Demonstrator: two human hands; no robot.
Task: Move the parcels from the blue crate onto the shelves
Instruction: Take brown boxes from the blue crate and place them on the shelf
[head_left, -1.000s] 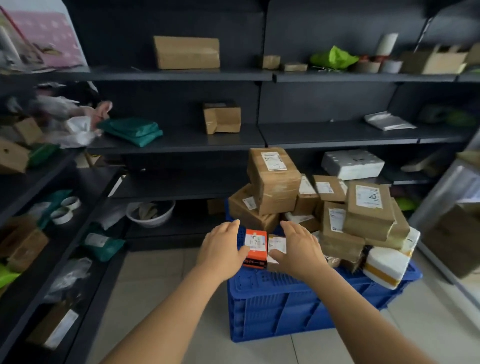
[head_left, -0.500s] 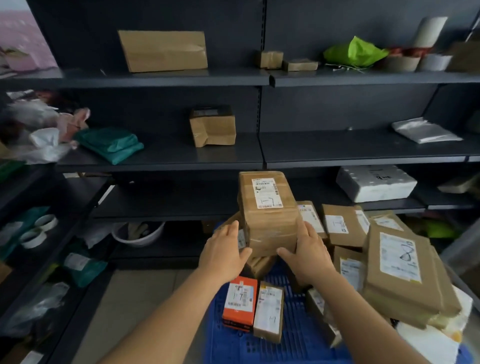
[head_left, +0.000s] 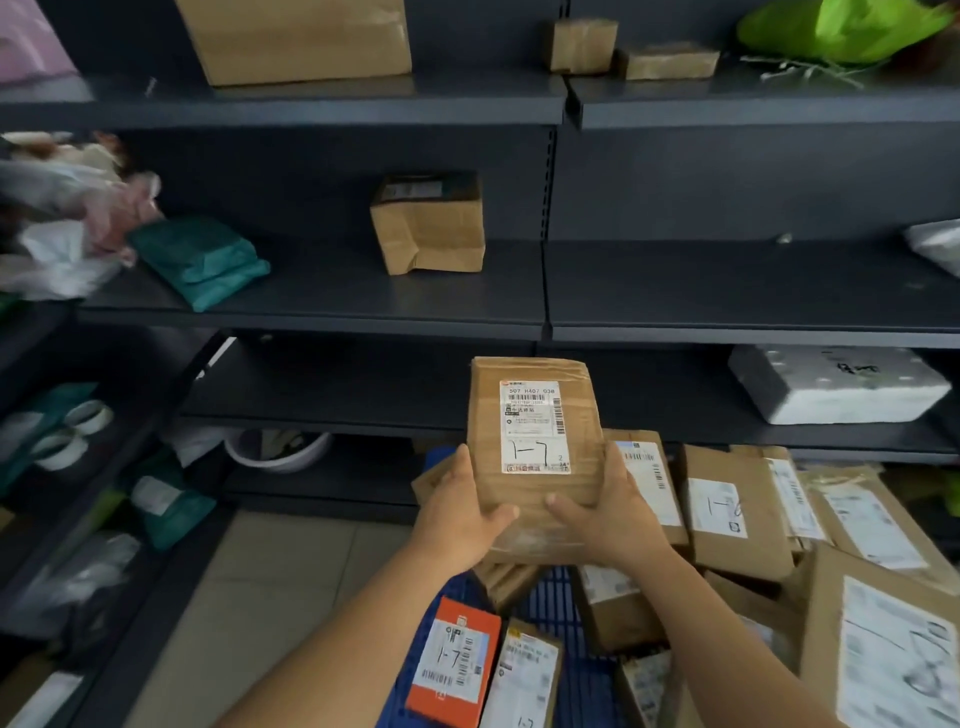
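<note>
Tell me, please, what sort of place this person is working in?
Probably a parcel pick-up or sorting storeroom: dark metal shelves hold wrapped packages, a blue crate is heaped with labelled cardboard parcels, and both hands hold a parcel marked 1-7.

Dark grey metal shelving (head_left: 311, 317) against dark back panels; pale tiled floor (head_left: 270, 597); dim light

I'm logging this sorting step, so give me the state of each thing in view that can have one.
Left hand: grips held parcel's left side.
Right hand: grips its right side.
Brown cardboard parcel marked 1-7: held upright above crate.
Blue plastic crate: holds parcels.
Orange box marked 1-7: lying in crate.
Dented cardboard box: standing on shelf.
</note>
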